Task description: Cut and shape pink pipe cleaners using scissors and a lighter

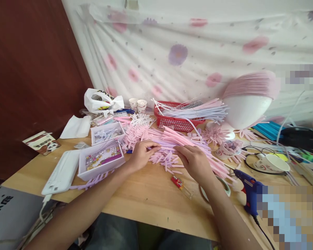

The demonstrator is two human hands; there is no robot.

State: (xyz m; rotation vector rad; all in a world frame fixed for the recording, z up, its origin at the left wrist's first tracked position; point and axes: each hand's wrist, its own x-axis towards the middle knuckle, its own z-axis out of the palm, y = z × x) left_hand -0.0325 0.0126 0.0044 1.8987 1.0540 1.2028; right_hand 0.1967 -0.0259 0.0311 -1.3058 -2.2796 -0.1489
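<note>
My left hand (142, 155) is closed in a pinch on one end of a pink pipe cleaner (167, 148). The other end lies between the thumb and fingers of my right hand (195, 162), so it stretches level across the gap. Beneath and behind it is a heap of pink pipe cleaners (178, 136), with short bent lilac pieces (167, 159) in front. Bent pink pieces (135, 135) are piled just beyond my left hand. A lighter (182, 186) with a red top lies on the table below my right hand.
On the left stand two white boxes of beads and trinkets (81, 166) and a white power bank (61, 172). A red basket (169, 123) holds more pipe cleaners at the back. A tape roll (226, 187), blue glue gun (250, 189) and paper cup (272, 163) sit at right.
</note>
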